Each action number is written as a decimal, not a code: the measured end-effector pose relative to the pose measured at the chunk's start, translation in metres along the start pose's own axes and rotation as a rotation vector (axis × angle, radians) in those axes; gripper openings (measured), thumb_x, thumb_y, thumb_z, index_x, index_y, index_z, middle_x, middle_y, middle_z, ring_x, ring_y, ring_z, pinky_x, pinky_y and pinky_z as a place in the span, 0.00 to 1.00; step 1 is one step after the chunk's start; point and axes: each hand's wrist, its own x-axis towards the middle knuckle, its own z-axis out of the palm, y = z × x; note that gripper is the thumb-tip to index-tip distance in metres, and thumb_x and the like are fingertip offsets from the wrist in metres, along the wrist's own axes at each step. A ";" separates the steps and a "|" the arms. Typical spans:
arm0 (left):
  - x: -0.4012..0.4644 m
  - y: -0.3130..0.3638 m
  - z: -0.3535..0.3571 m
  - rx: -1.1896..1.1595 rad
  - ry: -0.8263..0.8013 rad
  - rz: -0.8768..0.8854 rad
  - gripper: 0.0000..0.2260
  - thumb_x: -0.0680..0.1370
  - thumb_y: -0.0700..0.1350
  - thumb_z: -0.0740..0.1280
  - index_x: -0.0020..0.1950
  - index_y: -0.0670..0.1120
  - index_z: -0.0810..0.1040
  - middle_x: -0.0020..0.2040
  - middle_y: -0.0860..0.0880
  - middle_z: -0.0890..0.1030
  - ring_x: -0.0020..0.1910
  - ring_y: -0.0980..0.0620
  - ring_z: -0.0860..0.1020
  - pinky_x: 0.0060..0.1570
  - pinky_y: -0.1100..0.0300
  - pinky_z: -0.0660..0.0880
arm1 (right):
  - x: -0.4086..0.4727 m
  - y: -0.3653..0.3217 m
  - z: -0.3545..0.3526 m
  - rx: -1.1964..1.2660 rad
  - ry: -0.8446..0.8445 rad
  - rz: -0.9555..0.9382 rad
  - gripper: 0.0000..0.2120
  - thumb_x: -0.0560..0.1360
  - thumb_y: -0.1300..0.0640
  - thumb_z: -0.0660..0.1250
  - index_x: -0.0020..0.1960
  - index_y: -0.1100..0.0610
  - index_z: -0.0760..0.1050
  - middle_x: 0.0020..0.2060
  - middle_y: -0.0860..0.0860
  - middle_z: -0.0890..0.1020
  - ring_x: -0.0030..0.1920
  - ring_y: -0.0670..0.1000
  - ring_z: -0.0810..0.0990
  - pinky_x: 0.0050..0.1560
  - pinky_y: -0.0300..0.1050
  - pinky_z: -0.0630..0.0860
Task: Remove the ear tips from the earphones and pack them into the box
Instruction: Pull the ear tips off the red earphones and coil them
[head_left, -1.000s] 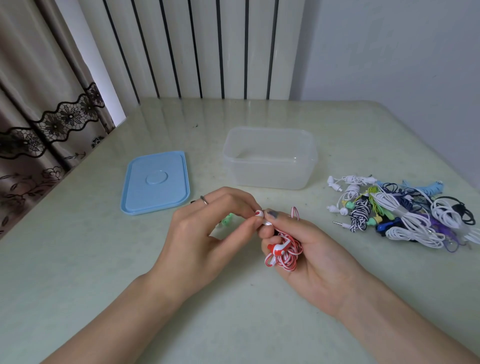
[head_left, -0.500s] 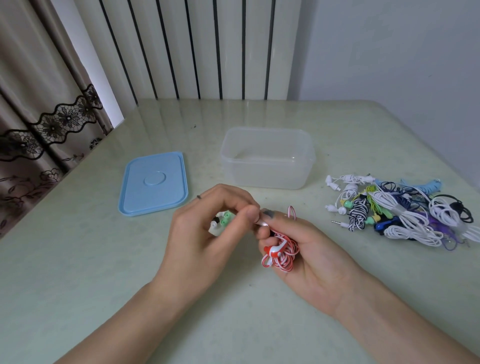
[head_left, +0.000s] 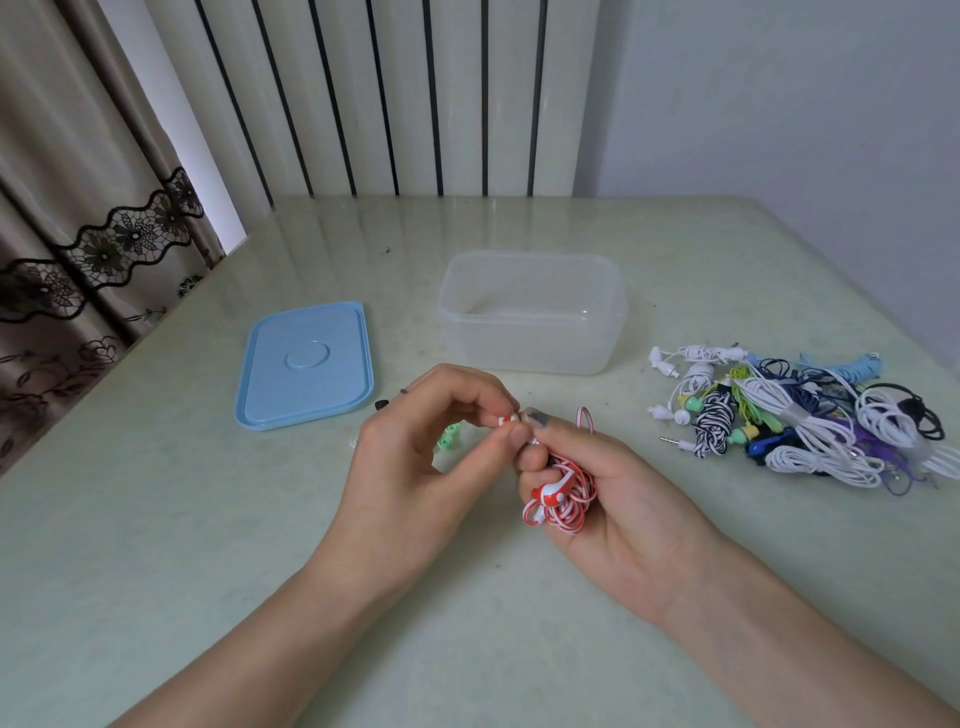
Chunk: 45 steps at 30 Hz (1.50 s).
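My left hand (head_left: 415, 467) has its thumb and forefinger pinched on a small red-and-white earbud (head_left: 508, 419), the other fingers curled in behind. My right hand (head_left: 613, 499) meets it tip to tip, thumb and forefinger gripping the same earbud from the other side, while its lower fingers wrap a bunched red-and-white earphone cord (head_left: 563, 499) against my palm; a second earbud of that set hangs at the bundle's front. Whether an ear tip sits on the pinched earbud I cannot tell.

Just beyond my left knuckles, at about ten o'clock, loose green ear tips (head_left: 450, 434) lie on the table (head_left: 156, 519). At twelve o'clock stands the clear box (head_left: 532, 317), open. Its blue lid (head_left: 306, 364) lies flat at ten o'clock. At two to three o'clock sits a pile of bundled earphones (head_left: 800, 415).
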 end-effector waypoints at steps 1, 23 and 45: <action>0.000 0.000 0.001 -0.016 -0.003 -0.006 0.05 0.76 0.36 0.73 0.48 0.43 0.79 0.45 0.49 0.81 0.48 0.45 0.80 0.51 0.54 0.75 | 0.000 0.000 0.000 0.000 0.003 0.003 0.06 0.70 0.63 0.68 0.39 0.64 0.84 0.37 0.54 0.79 0.32 0.43 0.77 0.32 0.32 0.74; 0.002 0.000 0.001 0.364 0.002 0.288 0.01 0.78 0.34 0.70 0.48 0.38 0.82 0.48 0.48 0.82 0.52 0.53 0.81 0.53 0.63 0.74 | 0.002 -0.001 -0.004 0.021 0.026 -0.049 0.03 0.66 0.63 0.72 0.38 0.62 0.83 0.35 0.53 0.79 0.31 0.43 0.76 0.32 0.31 0.73; 0.000 -0.004 0.002 0.252 0.041 0.105 0.04 0.79 0.40 0.70 0.45 0.41 0.80 0.48 0.50 0.82 0.51 0.49 0.82 0.51 0.53 0.77 | 0.006 0.000 -0.009 -0.095 0.003 -0.067 0.03 0.71 0.62 0.68 0.42 0.59 0.81 0.35 0.49 0.75 0.30 0.42 0.71 0.32 0.33 0.67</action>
